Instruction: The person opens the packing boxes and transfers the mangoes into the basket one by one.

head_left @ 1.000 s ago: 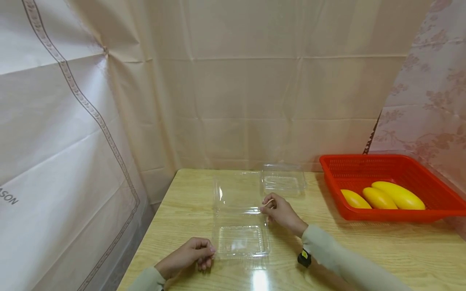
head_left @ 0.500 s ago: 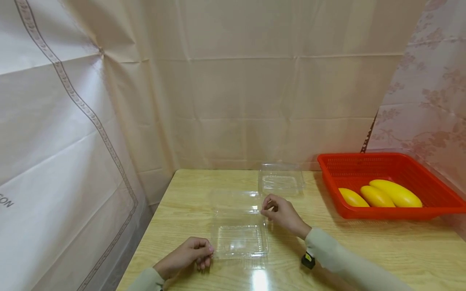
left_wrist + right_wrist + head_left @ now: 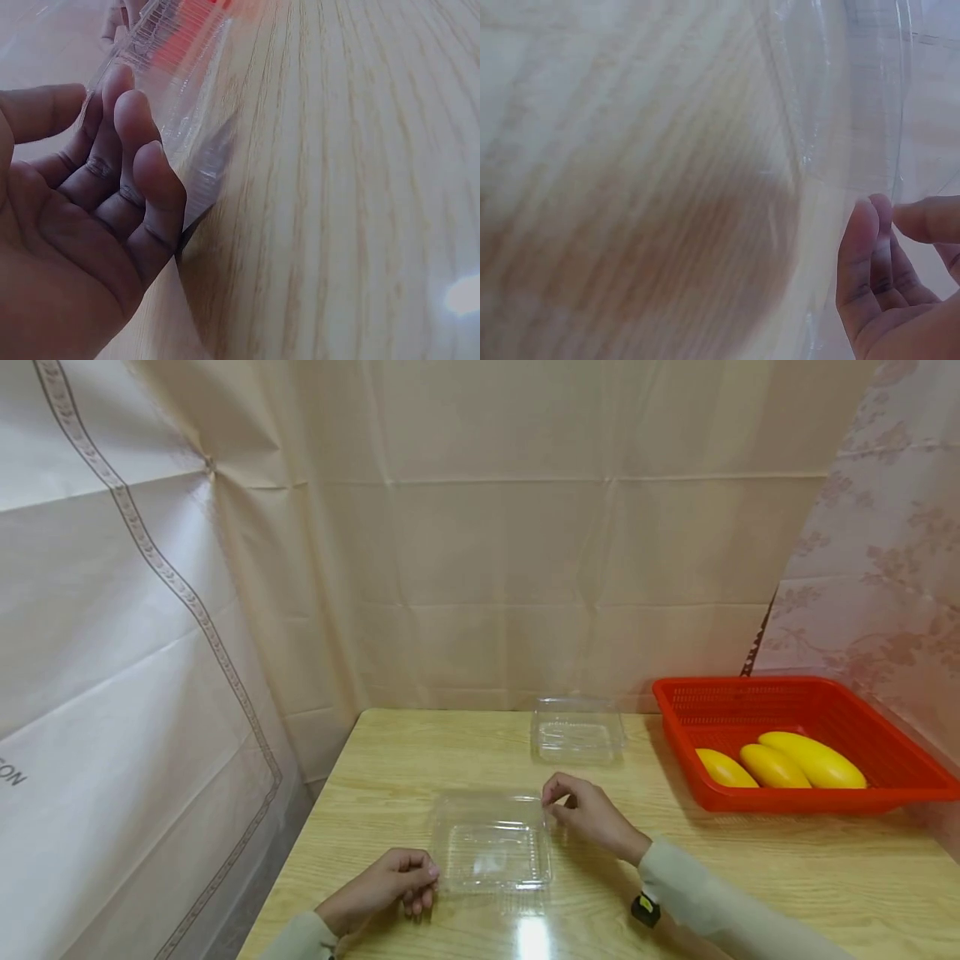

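Observation:
A clear plastic clamshell box (image 3: pixel 492 853) lies on the wooden table between the two hands, its lid folded over toward the base. The left hand (image 3: pixel 390 885) pinches the box's near left edge between thumb and index finger, the other fingers loosely curled below, as the left wrist view shows. At the far right corner, the right hand (image 3: pixel 591 814) pinches the lid's edge (image 3: pixel 900 112) between thumb and fingertips. Whether the lid touches the base all round cannot be made out through the transparent plastic.
Behind the right hand stands a second clear plastic box (image 3: pixel 577 737). A red basket (image 3: pixel 750 800) on the right holds yellow mango-like fruits (image 3: pixel 813 760). Cloth sheets (image 3: pixel 480 543) hang behind the table (image 3: pixel 390 760) and along both sides.
The right hand has brought the box's lid from standing open at the back, down and toward the person, over the base. The left hand has kept its place on the near left edge.

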{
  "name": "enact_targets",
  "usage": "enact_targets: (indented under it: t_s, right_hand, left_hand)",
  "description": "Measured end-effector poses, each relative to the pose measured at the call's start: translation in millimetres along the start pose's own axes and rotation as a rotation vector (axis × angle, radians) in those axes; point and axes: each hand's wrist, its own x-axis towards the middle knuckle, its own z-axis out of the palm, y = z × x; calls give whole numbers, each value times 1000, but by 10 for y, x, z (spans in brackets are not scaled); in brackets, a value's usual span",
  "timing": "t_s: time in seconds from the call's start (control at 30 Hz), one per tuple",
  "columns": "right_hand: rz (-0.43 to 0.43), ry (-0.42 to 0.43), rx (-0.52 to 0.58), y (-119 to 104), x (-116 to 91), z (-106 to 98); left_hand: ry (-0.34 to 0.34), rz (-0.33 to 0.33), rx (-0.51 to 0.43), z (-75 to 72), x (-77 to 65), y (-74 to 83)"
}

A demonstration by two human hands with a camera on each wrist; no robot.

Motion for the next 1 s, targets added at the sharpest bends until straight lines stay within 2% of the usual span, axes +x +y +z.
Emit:
enact_targets:
  t_s: [0.23, 0.5, 1.0]
  right_hand:
    - [65, -16, 92, -37, -91, 19]
    - [117, -120, 91, -83, -190, 20]
    - [139, -351, 270, -116, -329, 16]
  left_hand:
    - [-5, 21, -4, -2, 8, -24]
    - [6, 7, -26, -11, -8, -10]
    - [-2, 18, -35, -25, -2, -21]
